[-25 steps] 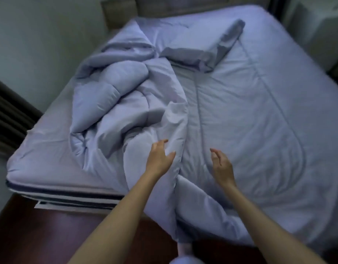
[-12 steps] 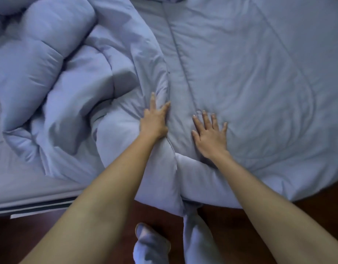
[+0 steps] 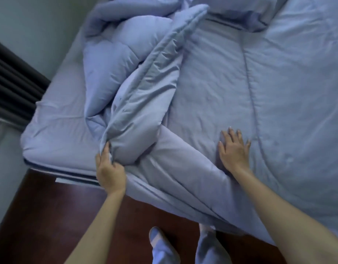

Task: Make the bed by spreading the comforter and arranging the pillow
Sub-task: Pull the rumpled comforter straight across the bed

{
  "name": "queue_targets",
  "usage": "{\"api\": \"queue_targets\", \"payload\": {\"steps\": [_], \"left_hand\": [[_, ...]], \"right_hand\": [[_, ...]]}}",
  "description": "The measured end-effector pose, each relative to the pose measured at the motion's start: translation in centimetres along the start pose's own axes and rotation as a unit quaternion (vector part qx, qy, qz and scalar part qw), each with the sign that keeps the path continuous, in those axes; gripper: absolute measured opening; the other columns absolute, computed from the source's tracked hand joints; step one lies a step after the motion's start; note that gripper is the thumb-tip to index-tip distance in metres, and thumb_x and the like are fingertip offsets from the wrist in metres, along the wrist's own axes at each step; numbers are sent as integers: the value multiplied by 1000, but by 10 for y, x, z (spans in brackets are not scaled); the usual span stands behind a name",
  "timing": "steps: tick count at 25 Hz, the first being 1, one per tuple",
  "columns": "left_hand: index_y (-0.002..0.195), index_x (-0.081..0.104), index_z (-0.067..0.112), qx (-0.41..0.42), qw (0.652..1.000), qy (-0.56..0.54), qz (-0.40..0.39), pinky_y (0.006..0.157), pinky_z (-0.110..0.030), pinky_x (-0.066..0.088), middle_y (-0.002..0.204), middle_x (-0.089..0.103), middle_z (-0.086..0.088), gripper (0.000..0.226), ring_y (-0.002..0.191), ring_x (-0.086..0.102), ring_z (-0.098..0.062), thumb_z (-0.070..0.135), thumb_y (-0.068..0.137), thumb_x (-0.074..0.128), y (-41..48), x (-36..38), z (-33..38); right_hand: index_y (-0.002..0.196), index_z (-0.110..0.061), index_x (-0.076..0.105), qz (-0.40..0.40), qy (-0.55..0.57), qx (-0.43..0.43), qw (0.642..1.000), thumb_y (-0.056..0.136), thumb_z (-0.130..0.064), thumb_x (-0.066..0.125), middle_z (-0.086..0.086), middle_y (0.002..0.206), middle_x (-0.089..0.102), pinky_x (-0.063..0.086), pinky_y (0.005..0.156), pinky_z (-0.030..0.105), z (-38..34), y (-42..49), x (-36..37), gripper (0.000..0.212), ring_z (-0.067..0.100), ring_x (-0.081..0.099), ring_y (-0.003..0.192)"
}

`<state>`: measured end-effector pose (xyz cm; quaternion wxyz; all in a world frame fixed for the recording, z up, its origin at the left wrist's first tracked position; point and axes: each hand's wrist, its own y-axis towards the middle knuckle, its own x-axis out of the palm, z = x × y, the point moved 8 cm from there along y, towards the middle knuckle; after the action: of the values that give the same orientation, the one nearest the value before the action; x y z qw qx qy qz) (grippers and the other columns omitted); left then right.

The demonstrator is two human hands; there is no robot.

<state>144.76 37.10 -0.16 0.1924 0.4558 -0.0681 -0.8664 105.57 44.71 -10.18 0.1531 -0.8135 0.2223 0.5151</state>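
A bunched fold of the pale blue comforter (image 3: 137, 103) is pinched in the left hand (image 3: 110, 173) near the foot edge of the bed (image 3: 55, 141) — fingers closed around the fabric. The right hand (image 3: 234, 149) is laid flat, fingers spread, on the smoothed part of the comforter, gripping nothing. The left half of the comforter is heaped in folds. The pillow (image 3: 238, 11) is seen at the head end — partly cut off by the frame.

Dim room: dark reddish wood floor (image 3: 49, 216), pale wall (image 3: 40, 25), dark curtain (image 3: 9, 82) at left.
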Motion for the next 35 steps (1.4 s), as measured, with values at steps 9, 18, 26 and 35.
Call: {"api": "queue_targets", "payload": {"steps": [9,18,26,35], "left_hand": [[112,60,5,-55,996,64,19,99,-51,38,138,46,-24,46,122,48,-44,7,66,57,-4,-8,-7],[137,45,29,453,797,263,-300,98,-51,41,157,17,-10,43,133,31,-39,28,94,48,64,173,201],[115,66,13,244,966,22,-78,91,-43,45,122,51,-23,38,103,54,-41,11,85,43,275,-4,58],[108,63,15,-228,973,26,-11,80,-38,45,118,51,-24,31,98,58,-46,31,83,53,196,-135,-321]], "right_hand": [[135,-18,50,-120,208,-104,965,87,-49,42,9,130,56,42,101,41,-116,1,38,58,28,53,117],[131,-42,40,-240,208,-48,947,72,-41,61,-2,123,65,48,88,37,-125,-64,69,63,25,60,112],[133,-44,41,-196,212,-27,957,75,-50,66,-8,125,63,46,90,33,-205,-49,72,63,19,58,114],[122,-46,47,-183,58,-46,980,73,-55,55,-4,118,67,49,82,37,-265,-82,73,50,29,62,108]]}}
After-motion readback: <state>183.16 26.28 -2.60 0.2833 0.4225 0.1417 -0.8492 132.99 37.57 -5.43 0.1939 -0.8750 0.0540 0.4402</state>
